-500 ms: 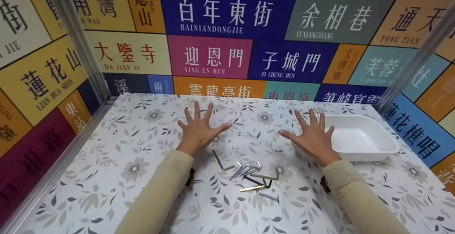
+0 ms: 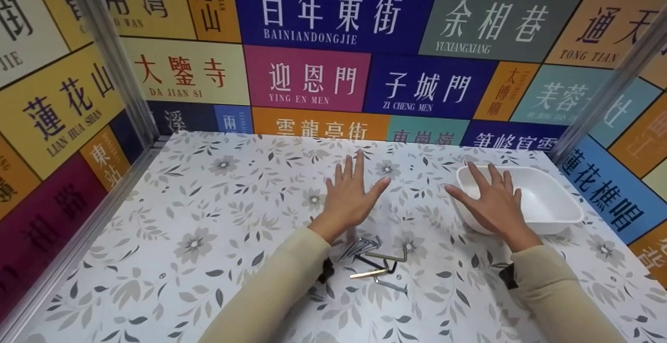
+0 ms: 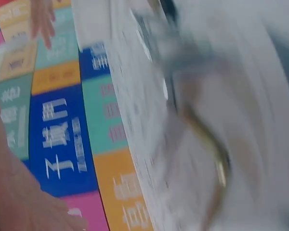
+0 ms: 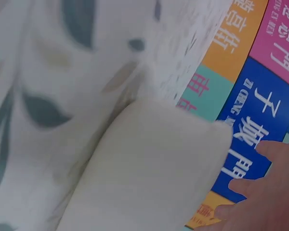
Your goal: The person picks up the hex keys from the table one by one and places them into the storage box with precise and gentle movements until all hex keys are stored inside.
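My left hand point(image 2: 349, 197) is held over the middle of the table, fingers straight and thumb spread, with nothing in it. Just below its wrist lies a loose pile of hex keys point(image 2: 359, 247): several silver ones, an olive-brass one point(image 2: 388, 256), a black one and a gold one point(image 2: 367, 275). In the left wrist view a brass-coloured hex key point(image 3: 221, 168) shows blurred. Fingers splayed and empty, my right hand point(image 2: 495, 202) overlaps the left side of a white plastic tub point(image 2: 552, 225). The right wrist view has the tub's wall point(image 4: 149, 163) close beside that hand.
The table point(image 2: 130, 249) wears a white leaf-and-flower print. Panels with coloured street-name signs point(image 2: 333, 14) stand along its back and both sides, joined by metal posts point(image 2: 127, 72) at the corners.
Both hands have moved to the right, the right one to in front of the tub. The left forearm now covers the hex key that lay left of the pile.
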{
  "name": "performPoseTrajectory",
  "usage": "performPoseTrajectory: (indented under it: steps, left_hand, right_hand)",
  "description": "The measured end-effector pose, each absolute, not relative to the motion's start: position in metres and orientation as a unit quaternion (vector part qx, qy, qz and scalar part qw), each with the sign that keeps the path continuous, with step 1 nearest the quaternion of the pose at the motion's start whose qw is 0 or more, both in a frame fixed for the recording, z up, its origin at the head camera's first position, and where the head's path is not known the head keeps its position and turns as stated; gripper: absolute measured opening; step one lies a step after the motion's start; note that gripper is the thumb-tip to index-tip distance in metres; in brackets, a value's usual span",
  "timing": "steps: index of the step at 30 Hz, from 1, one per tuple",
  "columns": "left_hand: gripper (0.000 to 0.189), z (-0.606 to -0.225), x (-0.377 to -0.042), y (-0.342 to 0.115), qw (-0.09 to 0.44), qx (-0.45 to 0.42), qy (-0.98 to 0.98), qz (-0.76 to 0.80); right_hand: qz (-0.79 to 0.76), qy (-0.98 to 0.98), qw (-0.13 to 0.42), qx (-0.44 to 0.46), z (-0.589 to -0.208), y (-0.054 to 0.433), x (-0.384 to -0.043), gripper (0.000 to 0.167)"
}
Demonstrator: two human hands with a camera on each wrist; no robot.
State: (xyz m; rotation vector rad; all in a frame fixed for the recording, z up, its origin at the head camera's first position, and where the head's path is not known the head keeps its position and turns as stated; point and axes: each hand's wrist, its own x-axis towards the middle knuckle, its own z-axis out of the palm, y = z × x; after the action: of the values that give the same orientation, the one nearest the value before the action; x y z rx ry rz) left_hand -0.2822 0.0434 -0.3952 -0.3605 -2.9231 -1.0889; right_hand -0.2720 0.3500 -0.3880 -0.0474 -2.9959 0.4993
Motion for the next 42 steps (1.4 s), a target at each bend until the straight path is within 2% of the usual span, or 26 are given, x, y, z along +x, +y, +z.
performPoseTrajectory:
  steps: [7,11,20,23,27,30,42]
  left_hand:
    - [0.083,-0.396,-0.273,0.087,-0.023,-0.135,-0.878,-0.458]
    - [0.075,-0.399,-0.271,0.112,-0.034,-0.133,-0.836,-0.532]
    - [0.055,-0.404,-0.26,0.168,-0.043,-0.065,-0.702,-0.708]
    - [0.05,-0.409,-0.257,0.183,-0.038,-0.036,-0.665,-0.745]
    - [0.043,-0.42,-0.251,0.204,-0.013,-0.004,-0.623,-0.782]
    - [0.044,-0.427,-0.248,0.219,-0.003,-0.006,-0.617,-0.787]
    - [0.065,-0.446,-0.252,0.249,-0.083,-0.029,-0.652,-0.753]
  right_hand:
    - [0.195,-0.975,0.089,-0.055,-0.391,0.386,-0.266,0.101]
    - [0.237,-0.96,0.113,-0.099,-0.392,0.408,-0.263,0.095]
    - [0.339,-0.901,0.166,-0.214,-0.406,0.467,-0.252,0.083]
    - [0.363,-0.886,0.159,-0.242,-0.408,0.483,-0.247,0.084]
    - [0.409,-0.861,0.12,-0.278,-0.411,0.5,-0.24,0.089]
    - [0.459,-0.832,0.104,-0.295,-0.411,0.51,-0.235,0.089]
    - [0.61,-0.728,0.08,-0.302,-0.425,0.525,-0.239,0.066]
